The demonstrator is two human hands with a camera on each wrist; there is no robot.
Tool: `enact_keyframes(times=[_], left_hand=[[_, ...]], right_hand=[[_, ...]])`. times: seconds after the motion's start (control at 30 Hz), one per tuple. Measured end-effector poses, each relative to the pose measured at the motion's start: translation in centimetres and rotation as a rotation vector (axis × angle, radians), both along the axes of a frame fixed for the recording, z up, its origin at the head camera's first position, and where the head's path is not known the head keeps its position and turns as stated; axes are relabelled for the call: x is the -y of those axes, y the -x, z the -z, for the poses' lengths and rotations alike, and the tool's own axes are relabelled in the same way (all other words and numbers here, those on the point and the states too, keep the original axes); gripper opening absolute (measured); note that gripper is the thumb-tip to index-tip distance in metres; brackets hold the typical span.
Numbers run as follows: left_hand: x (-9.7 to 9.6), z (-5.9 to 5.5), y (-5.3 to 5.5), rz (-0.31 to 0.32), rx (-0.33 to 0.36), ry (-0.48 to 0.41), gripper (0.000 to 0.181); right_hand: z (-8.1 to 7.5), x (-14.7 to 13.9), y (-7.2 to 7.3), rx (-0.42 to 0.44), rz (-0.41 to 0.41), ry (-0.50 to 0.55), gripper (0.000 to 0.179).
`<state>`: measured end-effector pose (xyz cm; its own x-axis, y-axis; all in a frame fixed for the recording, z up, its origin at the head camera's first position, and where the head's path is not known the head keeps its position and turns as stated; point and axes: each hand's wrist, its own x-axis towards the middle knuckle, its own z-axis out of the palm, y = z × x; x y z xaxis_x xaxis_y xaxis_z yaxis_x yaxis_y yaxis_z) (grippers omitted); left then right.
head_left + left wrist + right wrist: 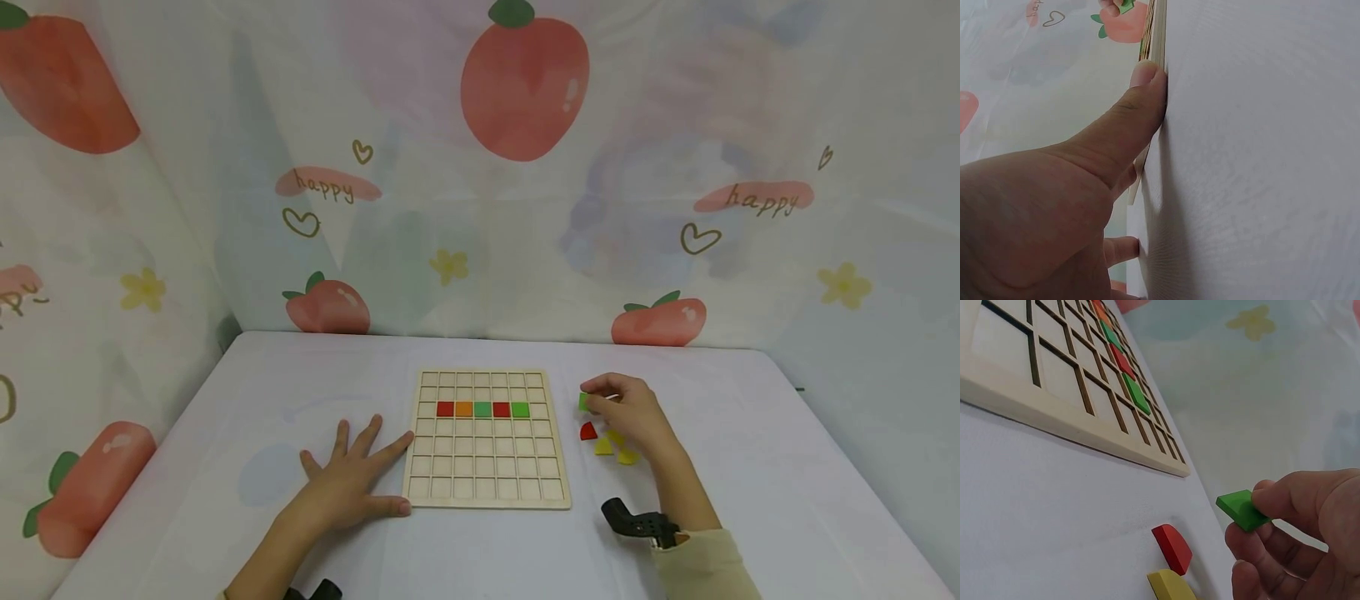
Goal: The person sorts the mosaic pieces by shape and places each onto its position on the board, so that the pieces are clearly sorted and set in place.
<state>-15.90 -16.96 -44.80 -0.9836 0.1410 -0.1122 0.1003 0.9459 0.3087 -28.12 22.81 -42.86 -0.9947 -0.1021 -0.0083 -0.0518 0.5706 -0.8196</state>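
Note:
A wooden grid board [487, 492] lies on the table, one of its upper rows holding several square tiles: red [446, 409], orange, green, red and green. Spread out flat, my left hand [348, 483] touches the board's left edge with thumb and index finger. My right hand [626, 408] pinches a green square tile [1242, 509] between thumb and fingers, right of the board and raised above the table in the right wrist view. Below that hand lie a red quarter-round piece [1174, 549] and several yellow pieces [603, 447], partly covered by the hand in the head view.
White cloth covers the table [480, 558]. Behind it and at the left hangs a printed curtain [480, 217] with fruit, flowers and hearts. A black wrist strap [637, 523] sits on the right wrist.

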Motion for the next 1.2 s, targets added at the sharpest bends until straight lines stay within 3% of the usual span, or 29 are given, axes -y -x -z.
enact_keyframes(times=[0.4, 0.87, 1.2], left_hand=[[-0.3, -0.2, -0.1, 0.0, 0.005, 0.0, 0.096], [-0.3, -0.4, -0.2, -0.007, 0.003, 0.003, 0.096], [-0.2, -0.1, -0.1, -0.005, 0.0, 0.006, 0.096]], right_hand=[[0.4, 0.4, 0.2, 0.013, -0.023, 0.06, 0.021], [-0.6, 1.9, 0.4, 0.004, -0.043, 0.05, 0.021], [0.0, 2.8, 0.8, 0.02, -0.045, 0.091, 0.021]])
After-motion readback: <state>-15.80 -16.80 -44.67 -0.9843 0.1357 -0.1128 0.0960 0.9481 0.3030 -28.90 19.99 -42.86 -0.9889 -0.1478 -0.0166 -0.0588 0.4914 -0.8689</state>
